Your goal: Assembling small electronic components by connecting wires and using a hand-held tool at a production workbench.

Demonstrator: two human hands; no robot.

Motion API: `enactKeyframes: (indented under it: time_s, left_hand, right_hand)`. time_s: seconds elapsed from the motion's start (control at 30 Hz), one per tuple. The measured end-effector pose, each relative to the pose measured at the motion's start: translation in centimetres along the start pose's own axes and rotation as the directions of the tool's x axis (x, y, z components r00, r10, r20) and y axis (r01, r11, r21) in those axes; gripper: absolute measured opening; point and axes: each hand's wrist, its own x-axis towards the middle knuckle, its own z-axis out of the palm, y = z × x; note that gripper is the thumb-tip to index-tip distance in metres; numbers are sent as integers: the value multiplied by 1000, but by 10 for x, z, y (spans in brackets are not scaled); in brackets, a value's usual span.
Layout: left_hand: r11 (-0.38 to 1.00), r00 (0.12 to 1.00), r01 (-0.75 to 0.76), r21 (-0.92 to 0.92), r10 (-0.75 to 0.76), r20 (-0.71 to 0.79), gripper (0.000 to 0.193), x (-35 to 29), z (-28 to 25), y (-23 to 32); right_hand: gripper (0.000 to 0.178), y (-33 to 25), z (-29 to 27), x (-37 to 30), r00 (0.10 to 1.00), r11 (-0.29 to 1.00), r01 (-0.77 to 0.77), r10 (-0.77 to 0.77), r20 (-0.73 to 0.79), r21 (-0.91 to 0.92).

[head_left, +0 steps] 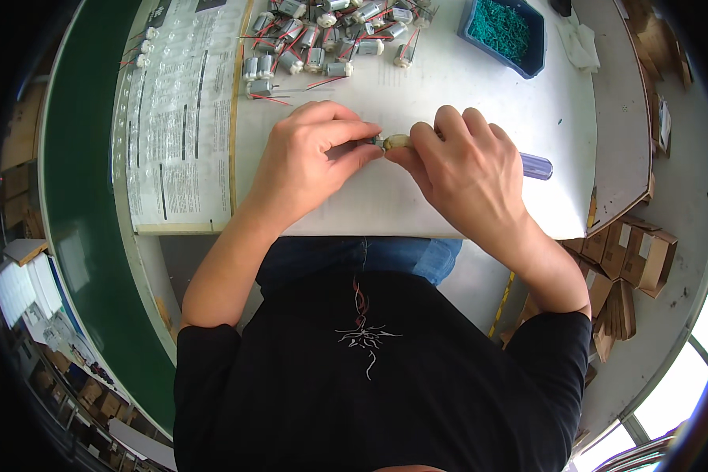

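Close together over the near part of the table, both hands are closed in a pinch. The thumb and fingers of my left hand (311,153) grip a small dark greenish part (370,141), mostly hidden by the fingertips. Against it, my right hand (470,161) pinches a rounded yellowish piece (398,141) whose exact kind I cannot make out. A clear purple tool handle (537,166) sticks out past the right side of that hand; its other end is hidden. Beyond the hands lies a heap of small silver motors (315,57) with white ends and thin red and dark wires.
A blue bin (540,61) of small green pieces stands at the far right, near a crumpled white cloth (580,47). Printed sheets under a clear blister tray (177,126) cover the table's left side, with several white-ended motors (144,47) at the back. Cardboard boxes (641,256) stand right.
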Motion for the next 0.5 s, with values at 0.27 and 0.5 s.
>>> enactKeyframes:
  time_s: [0.27,0.5]
  left_hand:
    - [1000,1000,19,-24,-19,8,22,2,1,0]
    - [994,993,96,-59,-92,67,25,1,-1,-1]
  right_hand:
    - [35,1,7,-3,999,999,-26,25,-39,-44]
    - [34,14,6,1,997,977,-48,35,67,208]
